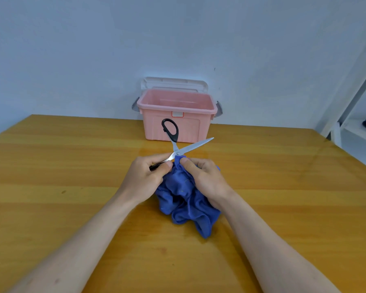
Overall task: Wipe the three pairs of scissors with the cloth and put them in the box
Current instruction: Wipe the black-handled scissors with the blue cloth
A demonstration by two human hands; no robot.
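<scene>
Pale blue-grey wall backs a broad wooden table (72, 166), and at the table's far edge against that wall stands the pink box (176, 125), its lid tipped back and its mouth open; no scissors can be seen inside from this angle. Nearer the person, at mid-table, a blue cloth (184, 199) hangs bunched and limp — soft stuff that will mould to whatever it is pressed around, so it is best gathered in the fingers as it is here. Above it is the pair of scissors (179, 148), blades spread wide: one black handle loop stands up in front of the box, one blade points off to the right. Stiff, light and probably slick on the steel, they look safest held by a handle or near the pivot, clear of the edges. The left hand (148, 176) grips the lower handle, fingers curled round it, forearm reaching in from the lower left. The right hand (203, 178) pinches a fold of cloth at the pivot, thumb on top — wiping seems under way.
</scene>
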